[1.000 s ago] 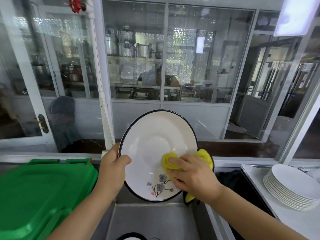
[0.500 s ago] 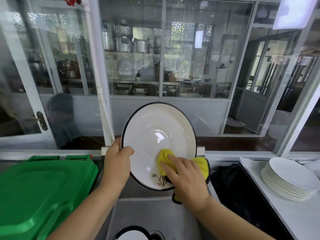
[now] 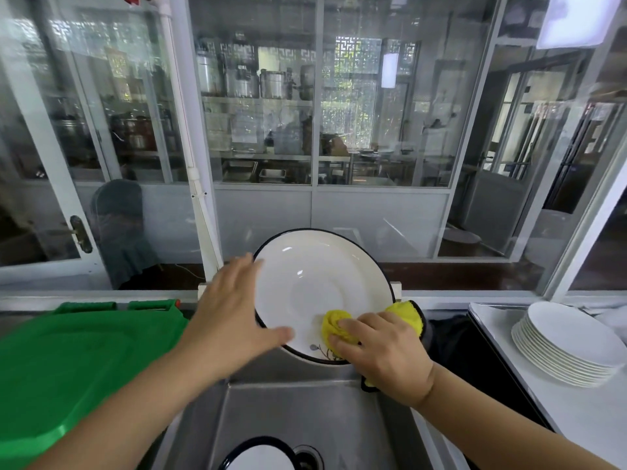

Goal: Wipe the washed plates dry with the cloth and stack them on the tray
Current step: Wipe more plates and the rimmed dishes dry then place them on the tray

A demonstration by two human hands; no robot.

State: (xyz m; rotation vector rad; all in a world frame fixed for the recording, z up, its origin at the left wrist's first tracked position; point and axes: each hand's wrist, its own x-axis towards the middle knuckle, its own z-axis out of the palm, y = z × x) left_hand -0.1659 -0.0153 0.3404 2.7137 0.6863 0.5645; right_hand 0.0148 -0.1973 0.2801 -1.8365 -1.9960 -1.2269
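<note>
Plates in play: three lots. One black-rimmed plate (image 3: 315, 286) held up over the sink, a second black-rimmed plate (image 3: 261, 457) down in the basin right beside the drain (image 3: 307, 459), and a stack of plain white plates (image 3: 570, 344) on the white counter (image 3: 583, 412) off to the right. Stack looks like roughly ten, too tight to count for sure.
Cloths: just one, a yellow cloth (image 3: 339, 325) with a dark edge.
Left hand: the left hand (image 3: 234, 317) is spread flat, fingers straight, lying along the plate's left rim with the thumb across its lower edge. No curl around it.
Right hand: the right hand (image 3: 383, 354) has its fingers bunched around the cloth and pushes it onto the plate's lower right face.
Edges and room: the steel sink (image 3: 339, 418) is hemmed in by a green plastic lid (image 3: 68, 368) on the left and the counter on the right; the basin floor has open space behind the second plate.
Held plate's look: white, glossy, shallow, thin black rim, small flower sprig near the bottom, partly under the cloth. Tilted up, facing the person.
</note>
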